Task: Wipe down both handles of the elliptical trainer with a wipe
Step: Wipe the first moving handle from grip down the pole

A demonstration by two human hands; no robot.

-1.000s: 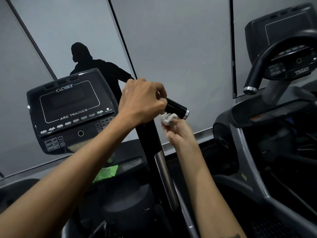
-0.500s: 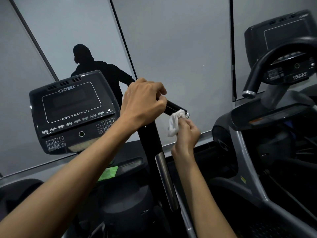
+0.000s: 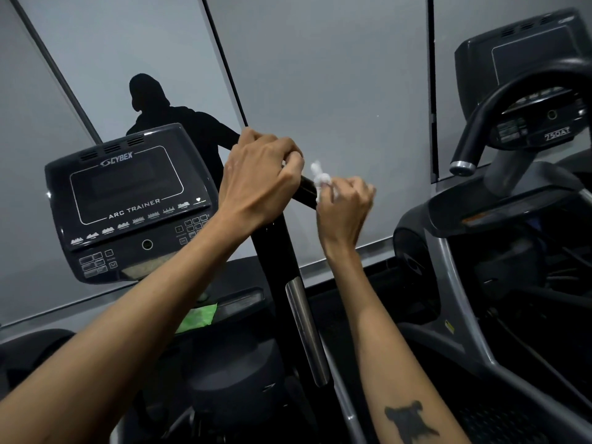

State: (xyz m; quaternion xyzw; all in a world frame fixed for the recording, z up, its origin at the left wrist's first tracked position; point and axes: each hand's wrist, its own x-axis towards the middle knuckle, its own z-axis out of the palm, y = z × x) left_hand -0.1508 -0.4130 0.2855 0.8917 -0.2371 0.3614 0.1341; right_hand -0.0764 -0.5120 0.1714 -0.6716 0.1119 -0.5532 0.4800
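Note:
The black right handle (image 3: 306,192) of the elliptical trainer rises from a dark upright post (image 3: 275,261) in the middle of the view. My left hand (image 3: 259,181) grips the top of this handle from above. My right hand (image 3: 344,203) pinches a crumpled white wipe (image 3: 320,177) and holds it against the handle's outer end, which is hidden behind the wipe and fingers. The trainer's other handle is out of view.
The trainer's console (image 3: 128,200), marked ARC TRAINER, stands at the left. A green wipe packet (image 3: 197,317) lies on the tray below it. A second machine with a curved black handle (image 3: 499,110) stands at the right. Grey wall panels (image 3: 320,75) are ahead.
My right hand has risen with the wipe from under the handle's end to over it, covering the silver cap. My left hand has kept its grip.

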